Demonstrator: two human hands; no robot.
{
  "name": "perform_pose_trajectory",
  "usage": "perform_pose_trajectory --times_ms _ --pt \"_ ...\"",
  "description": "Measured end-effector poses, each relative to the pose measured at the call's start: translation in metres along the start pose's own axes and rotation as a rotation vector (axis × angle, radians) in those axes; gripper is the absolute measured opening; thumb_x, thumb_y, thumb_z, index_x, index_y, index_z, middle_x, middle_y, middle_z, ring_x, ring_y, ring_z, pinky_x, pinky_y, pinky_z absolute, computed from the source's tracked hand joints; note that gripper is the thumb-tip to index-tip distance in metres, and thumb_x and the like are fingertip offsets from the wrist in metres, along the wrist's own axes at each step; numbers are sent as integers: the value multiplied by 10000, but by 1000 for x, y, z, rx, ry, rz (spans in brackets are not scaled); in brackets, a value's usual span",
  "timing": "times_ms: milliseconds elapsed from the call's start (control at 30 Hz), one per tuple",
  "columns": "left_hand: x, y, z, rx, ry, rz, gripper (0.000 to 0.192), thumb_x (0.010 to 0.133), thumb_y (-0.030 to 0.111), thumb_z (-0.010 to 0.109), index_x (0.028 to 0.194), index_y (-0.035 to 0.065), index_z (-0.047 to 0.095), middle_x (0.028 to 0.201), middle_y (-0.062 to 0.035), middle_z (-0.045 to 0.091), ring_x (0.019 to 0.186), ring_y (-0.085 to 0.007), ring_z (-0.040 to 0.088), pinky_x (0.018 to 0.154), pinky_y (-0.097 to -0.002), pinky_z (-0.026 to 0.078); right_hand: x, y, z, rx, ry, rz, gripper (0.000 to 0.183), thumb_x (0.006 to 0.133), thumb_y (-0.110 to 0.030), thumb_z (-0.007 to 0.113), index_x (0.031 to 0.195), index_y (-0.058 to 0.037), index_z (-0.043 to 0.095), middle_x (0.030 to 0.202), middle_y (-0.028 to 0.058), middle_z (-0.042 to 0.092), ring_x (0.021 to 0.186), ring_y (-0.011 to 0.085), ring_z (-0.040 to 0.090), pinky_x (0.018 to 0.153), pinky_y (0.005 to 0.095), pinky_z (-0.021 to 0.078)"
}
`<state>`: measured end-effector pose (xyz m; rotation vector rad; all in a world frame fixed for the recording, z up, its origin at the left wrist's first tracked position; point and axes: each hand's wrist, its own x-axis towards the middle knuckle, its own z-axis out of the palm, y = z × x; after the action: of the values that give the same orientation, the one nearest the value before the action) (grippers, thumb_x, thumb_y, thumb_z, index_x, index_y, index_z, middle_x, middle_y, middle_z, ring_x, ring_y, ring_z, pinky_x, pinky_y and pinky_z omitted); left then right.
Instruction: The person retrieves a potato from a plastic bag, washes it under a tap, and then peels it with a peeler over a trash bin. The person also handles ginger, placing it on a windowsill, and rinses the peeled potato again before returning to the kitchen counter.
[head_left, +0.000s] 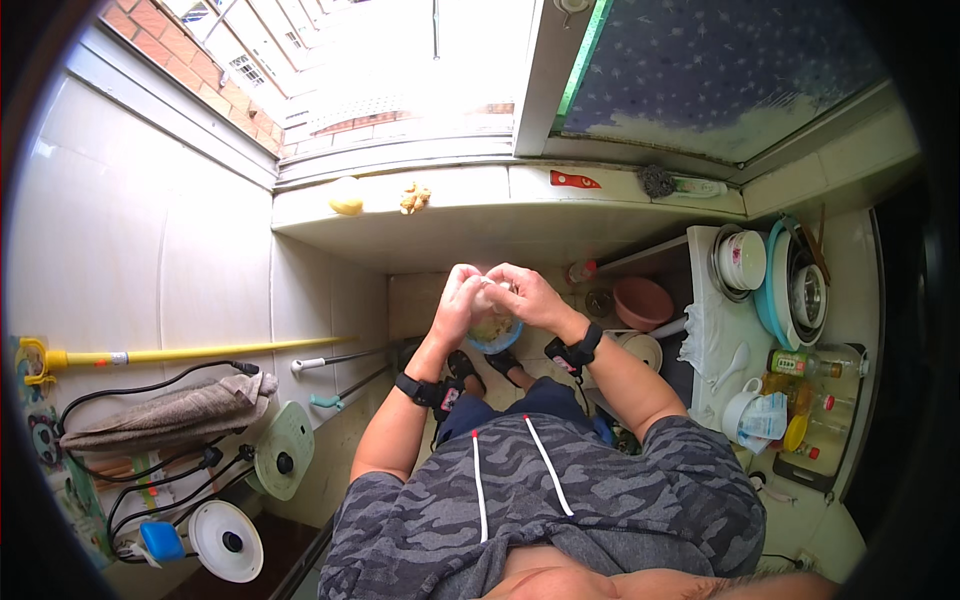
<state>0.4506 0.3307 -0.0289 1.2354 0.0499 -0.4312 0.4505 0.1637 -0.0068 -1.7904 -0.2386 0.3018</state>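
Note:
My left hand (456, 304) and my right hand (535, 296) meet in front of me, fingertips pinched together. Between them they grip a small pale bulb (484, 301), which looks like garlic; the fingers cover much of it. Directly below, near my feet, stands a blue-rimmed waste bin (496, 347) with light scraps inside, partly hidden by both hands. On the windowsill ahead lie a peeled potato (346, 196) and a knobbly piece of ginger (415, 198). Farther right on that sill is a red knife-shaped object (575, 180).
A grey scrubber (656, 181) and a tube (699, 187) lie on the sill. At right, a shelf holds stacked bowls (742, 259), basins (781, 285) and bottles (802, 365). A pink basin (643, 304) sits low. Pot lids (285, 450) and a yellow pole (195, 352) line the left wall.

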Motion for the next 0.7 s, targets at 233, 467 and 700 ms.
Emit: perform_pose_trajectory --times_ms 233,467,700 --pt "-4 -3 11 -60 -12 82 112 958 246 445 1012 149 426 773 31 494 549 -21 411 417 -175 291 -4 16 25 135 287 24 219 926 -213 529 900 0 578 754 103 640 679 183 614 637 301 484" --pt "1 14 16 -290 35 -33 132 934 257 426 1007 151 398 780 -14 528 577 -88 475 435 -215 318 -2 8 15 928 180 162 170 940 -208 474 907 -70 568 755 23 581 591 90 517 509 249 455" --pt "1 13 1 -219 -41 -100 147 917 262 445 995 144 404 757 -15 499 565 -109 468 442 -237 334 -3 17 8 567 131 153 233 945 -309 532 926 -79 567 795 9 558 554 45 463 437 216 427"
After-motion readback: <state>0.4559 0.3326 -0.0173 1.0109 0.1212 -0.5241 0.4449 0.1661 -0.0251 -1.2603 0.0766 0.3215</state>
